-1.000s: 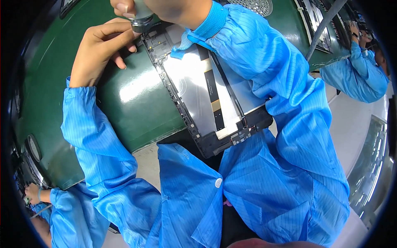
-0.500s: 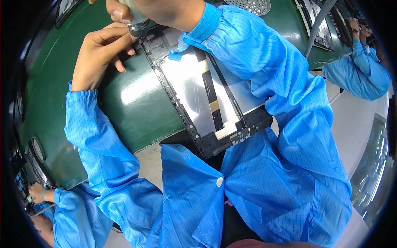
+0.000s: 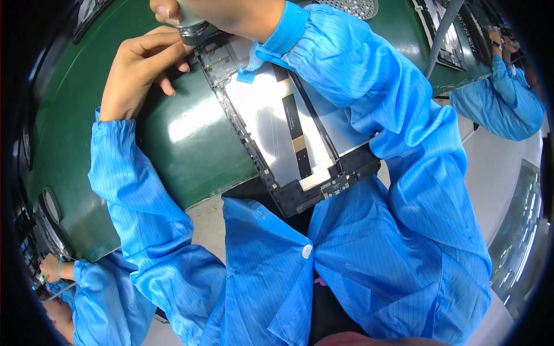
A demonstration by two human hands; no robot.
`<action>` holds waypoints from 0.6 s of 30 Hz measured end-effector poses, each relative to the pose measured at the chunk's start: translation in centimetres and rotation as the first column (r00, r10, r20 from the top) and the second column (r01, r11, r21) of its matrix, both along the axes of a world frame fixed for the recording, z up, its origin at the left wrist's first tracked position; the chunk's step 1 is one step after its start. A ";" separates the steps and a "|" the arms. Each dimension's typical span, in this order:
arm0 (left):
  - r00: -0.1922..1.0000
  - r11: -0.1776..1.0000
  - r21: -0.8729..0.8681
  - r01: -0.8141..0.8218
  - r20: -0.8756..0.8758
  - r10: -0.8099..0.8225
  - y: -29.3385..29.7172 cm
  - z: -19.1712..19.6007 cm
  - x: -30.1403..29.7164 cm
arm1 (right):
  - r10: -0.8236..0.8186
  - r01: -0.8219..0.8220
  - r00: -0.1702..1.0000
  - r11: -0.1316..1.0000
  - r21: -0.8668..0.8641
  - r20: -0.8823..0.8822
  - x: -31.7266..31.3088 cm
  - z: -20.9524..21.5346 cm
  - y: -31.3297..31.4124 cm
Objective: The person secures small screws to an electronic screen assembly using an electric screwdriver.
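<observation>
An opened tablet, with bare silver plates, a dark frame and a black ribbon cable, lies slanted over the green table's front edge, its near end above my lap. My right hand grips a pale, round-bodied tool with a dark ringed collar, apparently an electric screwdriver, upright over the tablet's far left corner. The tool's tip is hidden. Beside that corner is my left hand, thumb and forefinger converging below the collar, other fingers curled loosely. What they pinch is hidden. A blue wrist strap hangs from my right cuff over the tablet.
The green table curves around me. A perforated metal dish lies at the far side. More opened devices sit at the far right behind a grey cable. Co-workers in blue sleeves work at the right and lower left.
The tablet and my left hand appear slightly farther up in the picture. The tool stays at the same corner, in my right hand's grip.
</observation>
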State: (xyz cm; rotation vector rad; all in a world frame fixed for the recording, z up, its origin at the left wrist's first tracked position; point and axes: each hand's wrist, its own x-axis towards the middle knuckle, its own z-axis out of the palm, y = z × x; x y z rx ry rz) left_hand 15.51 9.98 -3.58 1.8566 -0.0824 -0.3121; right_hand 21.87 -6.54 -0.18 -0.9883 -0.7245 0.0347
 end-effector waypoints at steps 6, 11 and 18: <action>1.000 1.000 0.016 -0.016 -0.018 0.017 1.0 0.3 -0.8 | 0.011 -0.011 1.000 1.000 0.005 0.026 -0.6 0.3 0.8; 0.999 0.999 -0.015 -0.028 0.037 0.029 -0.2 -0.4 -0.2 | 0.032 -0.033 0.999 0.996 -0.079 -0.010 0.2 -0.1 0.4; 0.999 1.000 -0.021 -0.023 -0.033 0.022 0.4 0.6 0.4 | 0.037 -0.070 0.987 0.974 0.214 0.158 1.4 -0.4 2.6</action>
